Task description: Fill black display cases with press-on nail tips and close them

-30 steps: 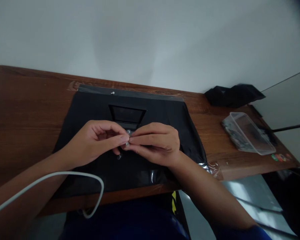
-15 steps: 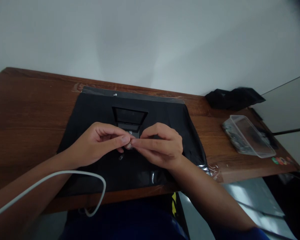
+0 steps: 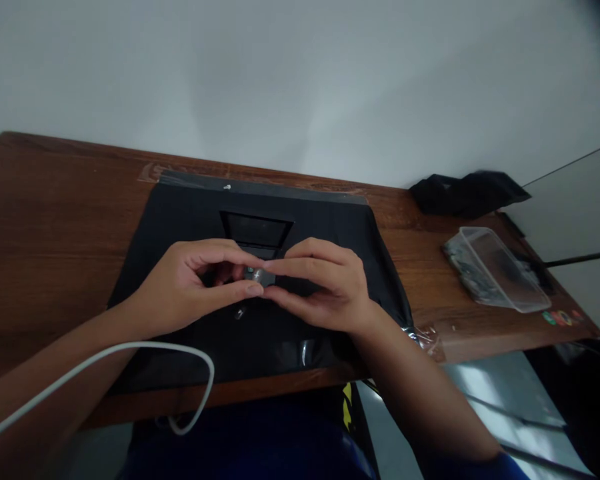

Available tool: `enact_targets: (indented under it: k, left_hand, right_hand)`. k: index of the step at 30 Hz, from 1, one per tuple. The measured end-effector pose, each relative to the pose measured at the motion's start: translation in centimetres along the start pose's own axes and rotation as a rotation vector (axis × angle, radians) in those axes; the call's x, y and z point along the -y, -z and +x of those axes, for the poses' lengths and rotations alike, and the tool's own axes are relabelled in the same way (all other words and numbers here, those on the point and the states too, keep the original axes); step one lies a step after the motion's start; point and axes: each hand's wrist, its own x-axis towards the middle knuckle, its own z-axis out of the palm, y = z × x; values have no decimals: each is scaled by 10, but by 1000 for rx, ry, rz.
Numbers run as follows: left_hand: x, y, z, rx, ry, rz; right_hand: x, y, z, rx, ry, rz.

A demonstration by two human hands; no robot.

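Observation:
Both my hands meet over a black mat (image 3: 170,220) spread on a brown wooden table (image 3: 50,220). My left hand (image 3: 190,288) and my right hand (image 3: 320,287) pinch a small grey metal part (image 3: 258,275) between thumbs and forefingers, each from its own side. A tiny dark piece (image 3: 239,313) lies on the mat just below the fingertips. Behind the hands a black rectangular tray (image 3: 255,230) rests on the mat.
A clear plastic container (image 3: 495,267) with small parts stands at the table's right end, a crumpled black cloth (image 3: 467,192) behind it. A white cable (image 3: 130,360) loops over my left forearm. A white wall rises behind the table.
The fingers have shifted on the small part: it now lies flatter between both hands, with its grey face showing. The hands stay in the same spot.

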Motion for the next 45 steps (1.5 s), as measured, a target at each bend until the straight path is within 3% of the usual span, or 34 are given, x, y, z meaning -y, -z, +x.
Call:
enact_targets:
  k: [4,13,19,25,27,30,35,45]
  left_hand:
    - [6,-2,3,-108,-120,274]
    - [22,-18,12,-19,-139,618]
    - [17,-16,16,57,75,658]
    - [11,-6,10,-17,25,588]
    - [8,2,4,31,-3,543]
    - [7,14,-4,224,2,463]
    - [12,18,-8,455,88,405]
    - [10,22,-6,473,69,473]
  right_hand:
    - [3,6,4,-41,-64,98]
    - [9,17,8,-76,-87,108]
    - [10,17,9,-46,-51,103]
    - [7,21,8,46,-83,60]
    - [5,25,8,97,-137,48]
    - [3,32,9,134,-190,33]
    - [2,34,9,125,-182,31]
    - [2,28,8,133,-183,41]
